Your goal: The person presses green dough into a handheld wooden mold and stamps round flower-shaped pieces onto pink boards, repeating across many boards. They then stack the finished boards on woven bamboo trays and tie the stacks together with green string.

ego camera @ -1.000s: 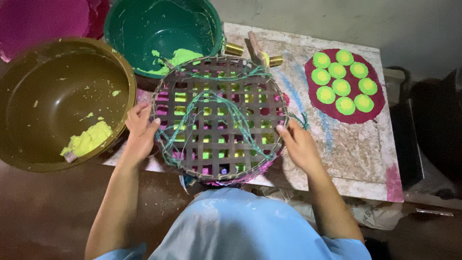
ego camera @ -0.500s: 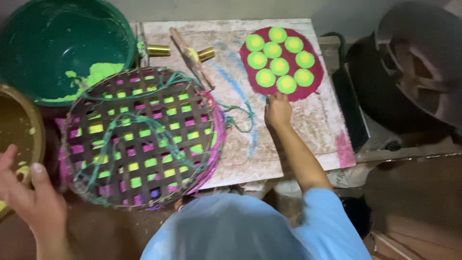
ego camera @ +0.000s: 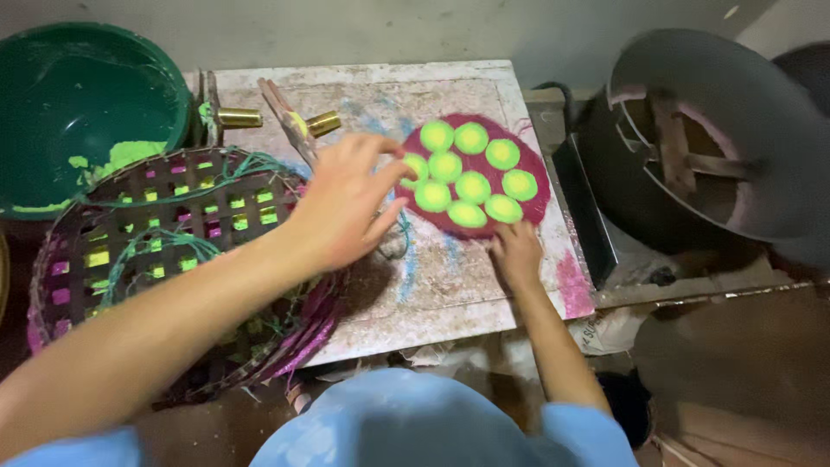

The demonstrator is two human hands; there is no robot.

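A dark red round mat (ego camera: 532, 203) with several bright green round cakes (ego camera: 472, 186) lies on a stained white board (ego camera: 450, 285). My right hand (ego camera: 516, 252) rests on the board at the mat's near edge, fingers touching its rim. My left hand (ego camera: 346, 203) hovers open above the board, fingers spread, reaching toward the mat's left side and holding nothing. A round woven tray (ego camera: 164, 251) in brown, pink and green lies under my left forearm.
A green basin (ego camera: 78, 95) with green paste stands at the back left. Brass-capped tools (ego camera: 238, 117) lie at the board's far edge. A large dark round steamer pot (ego camera: 718, 147) stands to the right. My blue shirt fills the bottom.
My left hand has swung from the far left across the woven tray toward the mat. My right hand has stayed at the mat's near edge. The view has shifted right.
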